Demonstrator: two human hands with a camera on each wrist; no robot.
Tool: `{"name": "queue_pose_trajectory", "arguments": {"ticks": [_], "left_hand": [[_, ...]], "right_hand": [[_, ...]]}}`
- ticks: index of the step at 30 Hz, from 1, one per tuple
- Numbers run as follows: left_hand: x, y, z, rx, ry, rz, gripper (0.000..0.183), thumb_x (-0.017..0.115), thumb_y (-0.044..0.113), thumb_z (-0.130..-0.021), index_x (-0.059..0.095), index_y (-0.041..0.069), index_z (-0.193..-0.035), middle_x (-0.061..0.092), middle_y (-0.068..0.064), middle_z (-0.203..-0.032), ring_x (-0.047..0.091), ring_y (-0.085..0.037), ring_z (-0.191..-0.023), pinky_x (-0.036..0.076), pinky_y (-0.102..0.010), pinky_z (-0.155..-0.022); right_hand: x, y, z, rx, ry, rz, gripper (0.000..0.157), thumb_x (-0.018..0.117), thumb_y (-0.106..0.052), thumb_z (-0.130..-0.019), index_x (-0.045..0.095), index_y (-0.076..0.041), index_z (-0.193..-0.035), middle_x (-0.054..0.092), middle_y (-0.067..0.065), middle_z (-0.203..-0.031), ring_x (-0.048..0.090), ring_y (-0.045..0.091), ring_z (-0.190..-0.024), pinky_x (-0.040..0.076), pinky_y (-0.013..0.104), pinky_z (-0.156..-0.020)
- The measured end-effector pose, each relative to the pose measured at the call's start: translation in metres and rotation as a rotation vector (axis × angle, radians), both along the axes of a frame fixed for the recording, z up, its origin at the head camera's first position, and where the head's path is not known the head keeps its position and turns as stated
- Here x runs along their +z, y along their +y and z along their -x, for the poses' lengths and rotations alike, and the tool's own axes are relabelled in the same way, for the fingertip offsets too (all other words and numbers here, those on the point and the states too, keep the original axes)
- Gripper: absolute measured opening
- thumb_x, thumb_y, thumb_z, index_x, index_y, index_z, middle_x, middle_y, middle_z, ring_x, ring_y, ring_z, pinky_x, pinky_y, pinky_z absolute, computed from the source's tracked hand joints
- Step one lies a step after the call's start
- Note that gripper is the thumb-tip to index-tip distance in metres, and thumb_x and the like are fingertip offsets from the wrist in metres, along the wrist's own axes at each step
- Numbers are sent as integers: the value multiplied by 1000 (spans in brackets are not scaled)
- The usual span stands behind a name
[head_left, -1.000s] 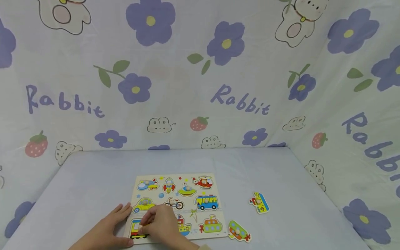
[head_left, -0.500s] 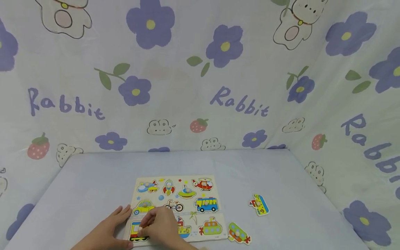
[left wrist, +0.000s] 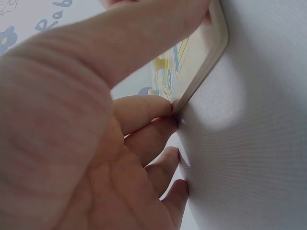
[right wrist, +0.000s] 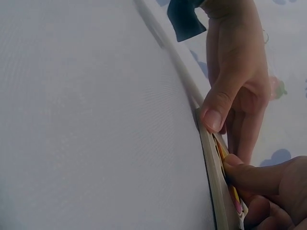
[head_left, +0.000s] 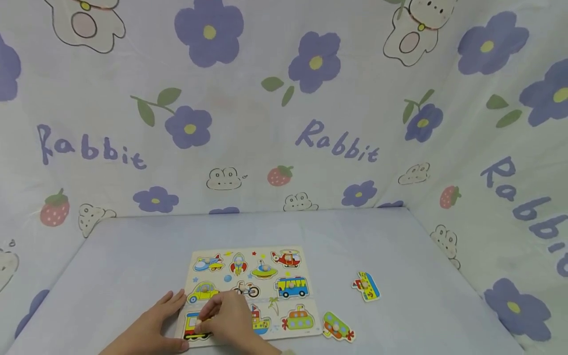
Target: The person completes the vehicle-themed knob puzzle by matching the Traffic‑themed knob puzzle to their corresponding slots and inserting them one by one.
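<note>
A wooden peg puzzle board with printed vehicles lies on the table. My right hand pinches the small knob of the train piece at the board's near left corner, hiding part of that piece. At the left edge, my left hand rests with fingers spread and its thumb on the near corner. The left wrist view shows these fingertips right against the board's side. The car, bicycle and bus pieces sit in the middle row.
To the right of the board lie a loose submarine piece and, farther back, a loose boat piece. Matching boat and submarine pictures show in the board's near row. A patterned cloth stands behind the pale table.
The view shifts slightly. Both hands stay in nearly the same place, with my right fingers still on the train piece's knob.
</note>
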State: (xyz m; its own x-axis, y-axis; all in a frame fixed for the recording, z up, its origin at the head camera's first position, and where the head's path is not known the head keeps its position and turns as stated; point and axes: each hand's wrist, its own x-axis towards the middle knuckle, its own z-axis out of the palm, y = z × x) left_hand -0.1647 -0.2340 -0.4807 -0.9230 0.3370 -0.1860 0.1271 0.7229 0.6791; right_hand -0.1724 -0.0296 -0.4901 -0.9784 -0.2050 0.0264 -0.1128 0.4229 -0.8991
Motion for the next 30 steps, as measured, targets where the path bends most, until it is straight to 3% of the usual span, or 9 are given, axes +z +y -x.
{"name": "queue_pose_trajectory", "arguments": {"ticks": [13, 18, 25, 30], "left_hand": [[2, 1, -1, 23, -3, 16, 107, 89, 47, -62, 43, 2, -148, 32, -17, -156, 17, -47, -142, 24, -68, -105], [2, 2, -2, 45, -13, 17, 109, 89, 49, -60, 44, 2, -147, 33, -16, -155, 17, -47, -142, 24, -68, -105], [6, 4, -2, 47, 0, 34, 107, 89, 49, -61, 45, 4, -147, 34, -13, -155, 17, -44, -144, 24, -67, -106], [6, 5, -3, 62, -20, 39, 108, 89, 49, -60, 45, 4, -147, 34, -13, -156, 16, -44, -144, 23, -67, -106]], "right_hand": [[-4, -4, -5, -49, 1, -42, 25, 92, -13, -65, 70, -26, -66, 60, -21, -60, 56, -2, -62, 42, 23, -63], [0, -5, -11, -56, 49, -93, 23, 91, -15, -68, 71, -26, -68, 58, -23, -61, 49, -1, -57, 38, 23, -56], [0, -2, -13, -18, 139, -121, 16, 87, -16, -75, 74, -26, -74, 53, -22, -61, 43, 0, -56, 35, 21, -54], [0, 8, -13, 75, 123, -1, 9, 80, -11, -82, 76, -19, -80, 60, -22, -69, 48, 0, -55, 39, 18, -53]]}}
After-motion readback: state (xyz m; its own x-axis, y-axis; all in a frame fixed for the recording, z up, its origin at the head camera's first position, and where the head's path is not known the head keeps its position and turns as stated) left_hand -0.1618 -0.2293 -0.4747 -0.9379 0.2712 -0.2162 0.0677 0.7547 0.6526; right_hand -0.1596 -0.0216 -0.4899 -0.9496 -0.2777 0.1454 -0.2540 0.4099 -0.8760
